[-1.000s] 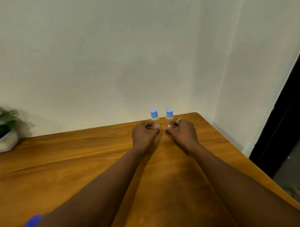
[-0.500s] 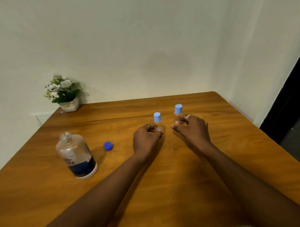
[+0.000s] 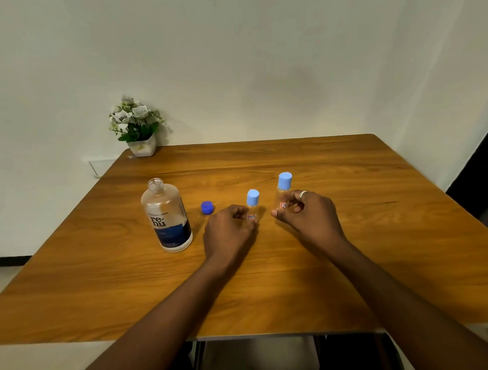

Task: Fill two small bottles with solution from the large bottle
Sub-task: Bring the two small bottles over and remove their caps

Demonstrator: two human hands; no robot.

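Two small clear bottles with light blue caps stand upright on the wooden table (image 3: 350, 264). My left hand (image 3: 229, 233) grips the left small bottle (image 3: 252, 203) near its base. My right hand (image 3: 304, 211), with a ring on one finger, holds the right small bottle (image 3: 284, 187) low on its body. The large clear bottle (image 3: 166, 218) with a dark blue label stands uncapped to the left of my left hand. Its dark blue cap (image 3: 207, 207) lies on the table between the large bottle and my left hand.
A small white pot of white flowers (image 3: 137, 127) sits at the table's far left corner against the wall. The table's near edge runs across the bottom of the view, with a dark doorway at the far right.
The view has tilted down and pulled back, bringing the large bottle, its cap and the flower pot into sight. Both hands keep hold of the small bottles, now slightly further apart.
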